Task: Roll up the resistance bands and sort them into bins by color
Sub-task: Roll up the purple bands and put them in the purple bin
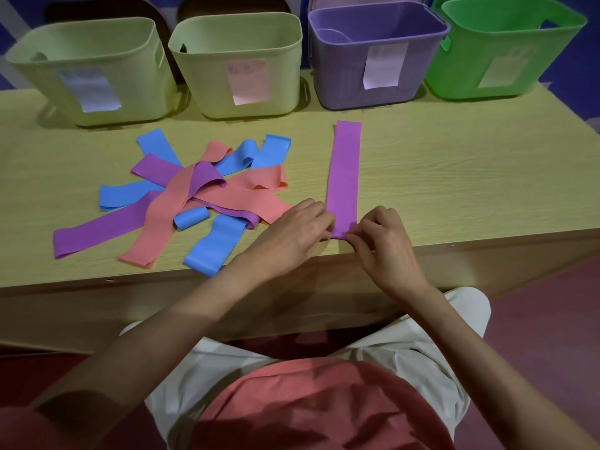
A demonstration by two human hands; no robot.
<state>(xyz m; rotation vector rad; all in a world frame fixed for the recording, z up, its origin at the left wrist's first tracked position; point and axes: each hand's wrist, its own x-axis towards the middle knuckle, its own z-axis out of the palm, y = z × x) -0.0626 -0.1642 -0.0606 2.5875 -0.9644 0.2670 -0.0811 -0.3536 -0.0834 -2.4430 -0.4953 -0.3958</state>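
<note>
From the head camera, a person sits at a pale wooden tabletop (454, 177) with both bare arms reaching forward. A single purple band (344, 177) lies flat and straight on it, running from near the front edge toward the purple bin (376, 56). Its near end is curled over into the start of a roll. The left hand (293, 237) and the right hand (384, 241) meet at that end, one on each side. The fingers (326, 222) of the left hand are closed on the left corner of the curled end, and those of the right hand are pinched on the right corner, so both hands grip the band.

To the left, well apart from the straight band, a loose pile of bands (181, 193) in blue, purple and salmon pink lies crossed over one another. A small blue roll (191, 218) sits within the pile, touching the strips around it.

Along the back of the tabletop stand four bins in a row, each with a paper label on its front: two pale yellow-green bins (97, 73) (240, 66) on the left, then the purple one, then a bright green bin (500, 50) at the far right.
</note>
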